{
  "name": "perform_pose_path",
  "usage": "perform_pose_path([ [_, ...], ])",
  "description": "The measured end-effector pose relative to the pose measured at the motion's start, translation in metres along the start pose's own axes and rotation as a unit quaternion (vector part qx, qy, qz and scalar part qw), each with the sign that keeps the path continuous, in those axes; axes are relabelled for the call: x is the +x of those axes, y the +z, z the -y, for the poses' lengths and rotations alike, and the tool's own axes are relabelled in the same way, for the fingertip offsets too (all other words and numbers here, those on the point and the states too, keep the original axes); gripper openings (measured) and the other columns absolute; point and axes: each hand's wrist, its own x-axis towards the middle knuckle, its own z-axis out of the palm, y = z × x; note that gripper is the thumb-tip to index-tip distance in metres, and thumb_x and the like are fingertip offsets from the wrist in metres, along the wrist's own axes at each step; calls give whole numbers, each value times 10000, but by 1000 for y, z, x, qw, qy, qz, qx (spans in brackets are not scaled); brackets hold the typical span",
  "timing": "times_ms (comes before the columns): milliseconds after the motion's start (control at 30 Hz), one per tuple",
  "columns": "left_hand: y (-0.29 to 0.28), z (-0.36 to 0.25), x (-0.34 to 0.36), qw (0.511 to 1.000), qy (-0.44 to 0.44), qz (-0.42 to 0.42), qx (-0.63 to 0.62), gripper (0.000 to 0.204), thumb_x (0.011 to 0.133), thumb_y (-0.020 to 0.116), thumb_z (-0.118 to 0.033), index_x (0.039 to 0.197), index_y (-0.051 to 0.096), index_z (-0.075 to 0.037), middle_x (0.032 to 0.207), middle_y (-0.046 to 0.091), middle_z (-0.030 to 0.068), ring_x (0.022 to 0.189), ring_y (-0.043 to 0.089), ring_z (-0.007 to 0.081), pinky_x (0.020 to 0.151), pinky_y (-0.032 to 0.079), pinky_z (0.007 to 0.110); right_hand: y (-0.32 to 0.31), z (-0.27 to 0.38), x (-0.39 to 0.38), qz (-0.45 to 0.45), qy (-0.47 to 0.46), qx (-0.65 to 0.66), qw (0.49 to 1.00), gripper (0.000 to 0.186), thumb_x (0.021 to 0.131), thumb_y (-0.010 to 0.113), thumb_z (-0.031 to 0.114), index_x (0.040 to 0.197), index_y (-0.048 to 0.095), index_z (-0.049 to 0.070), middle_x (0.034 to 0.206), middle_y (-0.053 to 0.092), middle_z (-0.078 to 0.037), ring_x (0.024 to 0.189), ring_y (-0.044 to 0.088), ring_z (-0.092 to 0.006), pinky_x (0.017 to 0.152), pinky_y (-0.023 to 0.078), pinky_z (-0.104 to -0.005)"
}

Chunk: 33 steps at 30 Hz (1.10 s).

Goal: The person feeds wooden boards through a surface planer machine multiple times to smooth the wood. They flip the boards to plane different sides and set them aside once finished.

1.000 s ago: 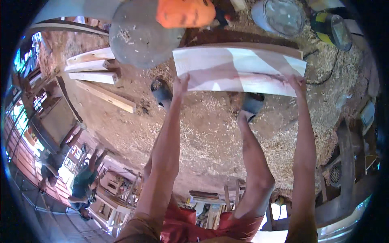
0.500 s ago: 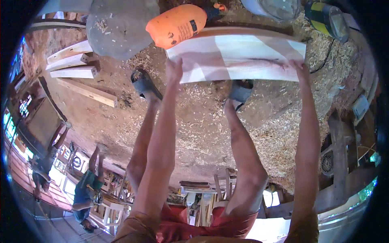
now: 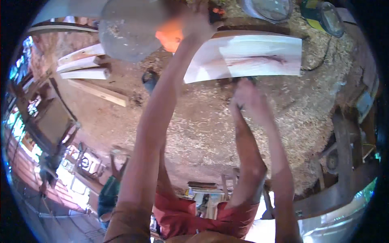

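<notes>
A pale, slightly curved wooden board (image 3: 263, 50) with a dark streak lies across the ground ahead of me. My left hand (image 3: 197, 29) is smeared by motion over the orange plastic bottle (image 3: 169, 36), beyond the board's left end. It covers much of the bottle, and whether it grips it does not show. My right hand (image 3: 249, 97), also blurred, hangs on the near side of the board above my right foot, apart from the board. Its fingers are too smeared to read.
Several pale wood pieces (image 3: 85, 73) lie at the left beside a round grey slab (image 3: 127, 34). Clear containers (image 3: 269, 9) and a black-and-yellow one (image 3: 324, 18) stand far right. Shavings (image 3: 202, 121) cover the dirt floor. A person (image 3: 108, 196) is at lower left.
Both hands have let go of the board's ends. The left has moved up over the orange bottle; the right has come inward and nearer to me. The board stays down.
</notes>
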Motion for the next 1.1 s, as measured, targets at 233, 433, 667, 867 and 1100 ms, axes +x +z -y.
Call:
perform_pose_path([
  [233,45,23,72,928,5,287,239,773,768,830,-482,1410,636,-98,1426,635,143,1391,535,362,1161,339,691,100,166,-117,373,-16,181,910,674,982,674,466,1460,547,7,1361,667,-256,1212,672,-418,1067,525,-504],
  [433,24,39,0,936,138,165,279,517,838,758,-359,1271,711,-80,1286,641,114,1332,507,326,1070,361,711,160,120,-80,93,100,-51,989,537,946,686,385,1284,593,-22,1111,738,-280,1027,730,-418,900,579,-540],
  [667,-148,180,23,998,-43,-27,-44,685,818,821,-362,1388,577,-71,1351,611,139,1269,579,321,1033,467,577,197,119,-87,92,182,186,961,402,918,668,350,1105,637,-5,944,746,-242,949,735,-421,849,574,-536],
  [867,-170,311,82,900,-128,-192,-370,740,793,890,-273,1411,548,-51,1355,626,111,1241,595,287,1052,481,505,190,130,-67,128,184,110,968,416,923,686,366,1131,653,7,1063,769,-232,969,753,-408,842,589,-492],
  [1100,-115,311,101,843,-58,-304,-439,826,763,971,-171,1436,513,-29,1360,644,79,1209,614,246,1073,497,421,218,105,-72,41,156,139,977,352,937,678,321,1074,624,2,920,741,-245,875,740,-434,761,572,-545],
])
